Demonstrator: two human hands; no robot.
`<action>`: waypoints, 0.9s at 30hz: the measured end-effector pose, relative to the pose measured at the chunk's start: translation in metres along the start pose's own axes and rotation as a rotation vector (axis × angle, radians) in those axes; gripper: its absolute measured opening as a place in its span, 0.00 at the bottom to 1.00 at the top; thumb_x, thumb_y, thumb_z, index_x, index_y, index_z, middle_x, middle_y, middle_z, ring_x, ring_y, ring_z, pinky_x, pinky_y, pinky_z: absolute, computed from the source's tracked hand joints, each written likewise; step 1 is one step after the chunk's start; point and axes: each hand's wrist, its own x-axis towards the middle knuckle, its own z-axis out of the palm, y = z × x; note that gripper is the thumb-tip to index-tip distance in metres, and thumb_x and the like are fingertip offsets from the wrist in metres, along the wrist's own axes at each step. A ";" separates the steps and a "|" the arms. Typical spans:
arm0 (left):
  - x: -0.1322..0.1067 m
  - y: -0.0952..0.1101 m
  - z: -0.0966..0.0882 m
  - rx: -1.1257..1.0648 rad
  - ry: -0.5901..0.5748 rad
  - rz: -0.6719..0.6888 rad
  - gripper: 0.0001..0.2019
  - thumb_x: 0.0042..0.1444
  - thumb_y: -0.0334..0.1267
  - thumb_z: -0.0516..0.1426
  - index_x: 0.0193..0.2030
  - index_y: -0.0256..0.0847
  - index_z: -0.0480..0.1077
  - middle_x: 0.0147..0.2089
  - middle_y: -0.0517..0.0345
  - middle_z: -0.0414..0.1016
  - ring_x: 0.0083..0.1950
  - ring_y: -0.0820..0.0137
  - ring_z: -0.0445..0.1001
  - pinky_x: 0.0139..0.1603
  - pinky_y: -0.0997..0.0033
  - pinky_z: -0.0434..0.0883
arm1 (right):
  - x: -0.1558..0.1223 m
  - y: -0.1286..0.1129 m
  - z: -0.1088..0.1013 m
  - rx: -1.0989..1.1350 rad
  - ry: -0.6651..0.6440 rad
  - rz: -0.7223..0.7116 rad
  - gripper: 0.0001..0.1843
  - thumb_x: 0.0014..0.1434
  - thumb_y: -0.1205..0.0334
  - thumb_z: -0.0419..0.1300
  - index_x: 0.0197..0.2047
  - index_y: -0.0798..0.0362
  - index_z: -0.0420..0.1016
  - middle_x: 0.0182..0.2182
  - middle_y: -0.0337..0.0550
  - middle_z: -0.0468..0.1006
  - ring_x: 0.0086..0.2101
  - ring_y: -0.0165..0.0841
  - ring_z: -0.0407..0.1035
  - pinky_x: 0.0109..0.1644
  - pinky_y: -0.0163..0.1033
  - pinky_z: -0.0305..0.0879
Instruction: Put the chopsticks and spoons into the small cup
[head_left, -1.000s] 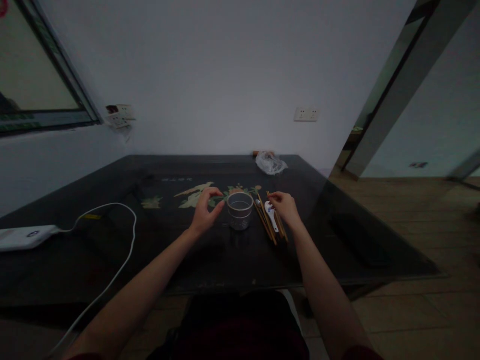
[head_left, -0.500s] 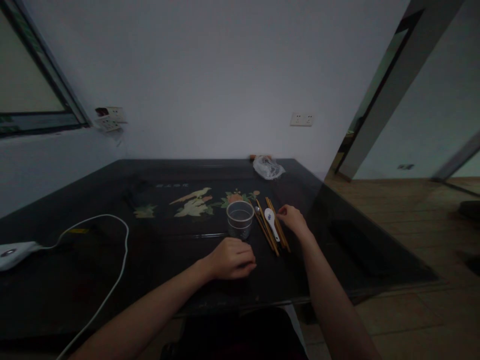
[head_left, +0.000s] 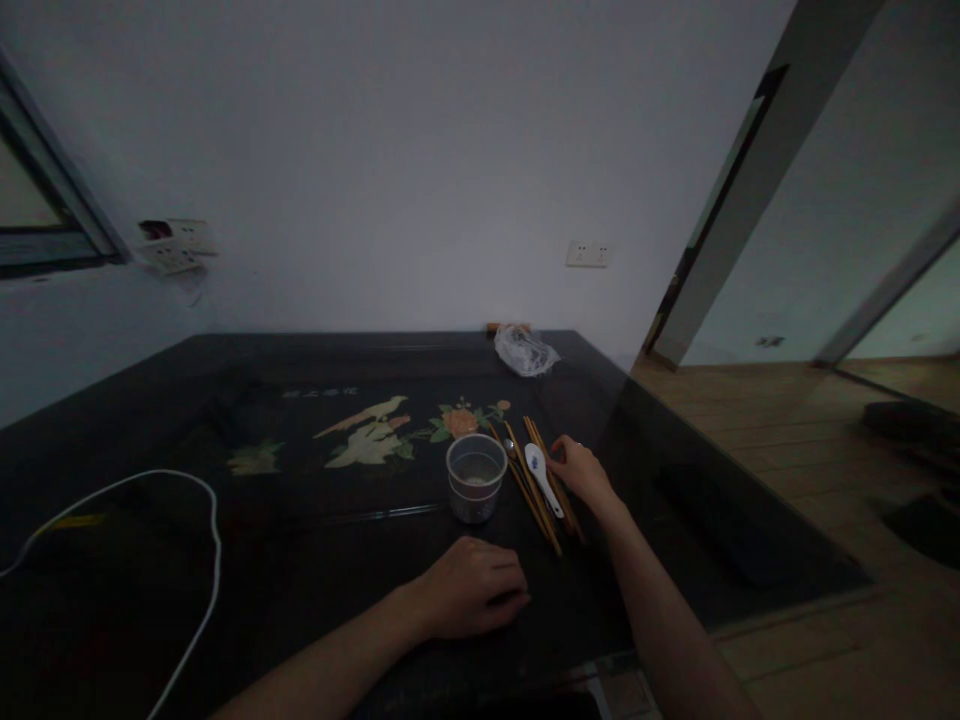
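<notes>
My left hand rests knuckles-up on the dark table near its front edge, fingers curled under, with nothing visible in it. A clear plastic cup stands just beyond it. My right hand lies to the right of the cup, its fingers pinched on the bundle of wooden chopsticks, right beside a white ceramic spoon that lies on them. A small metal spoon sits at the bundle's left side.
A crumpled clear plastic bag lies at the table's far edge. A white cable loops over the left part of the table. Painted birds and flowers decorate the tabletop. Wooden floor and a doorway lie to the right.
My left hand drew back from the cup toward the table's front edge and curled closed. My right hand stayed by the chopsticks. The view swung right, so the white device at left left the frame.
</notes>
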 end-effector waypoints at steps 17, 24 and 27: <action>0.009 -0.003 0.003 -0.068 -0.077 -0.147 0.04 0.59 0.35 0.51 0.36 0.42 0.66 0.34 0.62 0.73 0.33 0.76 0.71 0.30 0.77 0.62 | -0.004 -0.001 -0.001 0.036 -0.045 -0.063 0.10 0.56 0.64 0.57 0.43 0.55 0.67 0.34 0.45 0.73 0.35 0.34 0.69 0.34 0.33 0.56; 0.006 -0.005 0.005 -0.100 -0.096 -0.147 0.03 0.58 0.34 0.52 0.37 0.43 0.67 0.34 0.61 0.73 0.34 0.74 0.71 0.33 0.77 0.64 | -0.010 -0.020 -0.007 -0.098 -0.068 -0.003 0.12 0.56 0.69 0.53 0.46 0.55 0.65 0.40 0.51 0.73 0.41 0.38 0.71 0.39 0.36 0.59; 0.003 -0.005 0.004 -0.140 -0.081 -0.142 0.04 0.57 0.33 0.52 0.36 0.42 0.68 0.34 0.60 0.74 0.33 0.74 0.72 0.33 0.77 0.65 | -0.011 -0.030 -0.009 -0.199 -0.090 0.027 0.14 0.58 0.73 0.49 0.48 0.56 0.63 0.41 0.55 0.74 0.42 0.41 0.71 0.38 0.37 0.61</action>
